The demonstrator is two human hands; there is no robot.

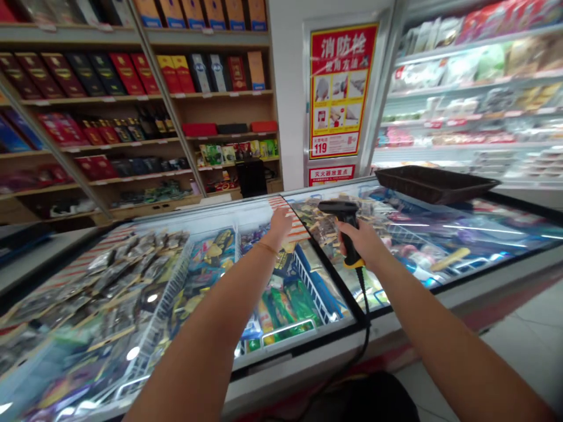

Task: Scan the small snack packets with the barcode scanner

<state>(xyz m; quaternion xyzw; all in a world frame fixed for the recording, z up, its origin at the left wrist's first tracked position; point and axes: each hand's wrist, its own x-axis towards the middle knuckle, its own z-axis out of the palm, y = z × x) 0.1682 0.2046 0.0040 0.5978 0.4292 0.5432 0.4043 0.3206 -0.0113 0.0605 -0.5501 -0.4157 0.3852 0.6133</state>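
My right hand (pixel 358 237) is wrapped around the handle of a black barcode scanner (pixel 338 207) with yellow trim, held above the glass lid with its head pointing left. Its coiled cable (pixel 366 299) hangs down over the freezer's front edge. My left hand (pixel 281 224) reaches far over the chest freezer (pixel 259 363), beside an orange-and-white striped surface (pixel 298 228). Its fingers look curled, but their tips and anything in them are hidden. Below my left arm, green packets (pixel 285 305) lie in a white wire basket (pixel 314 284).
Many dark wrapped packs (pixel 132 264) fill the freezer's left part. A dark brown tray (pixel 435 183) rests on the right lid. Behind stand shelves of boxes (pixel 127 73), a red wall poster (pixel 343 88) and a lit display cooler (pixel 470 105).
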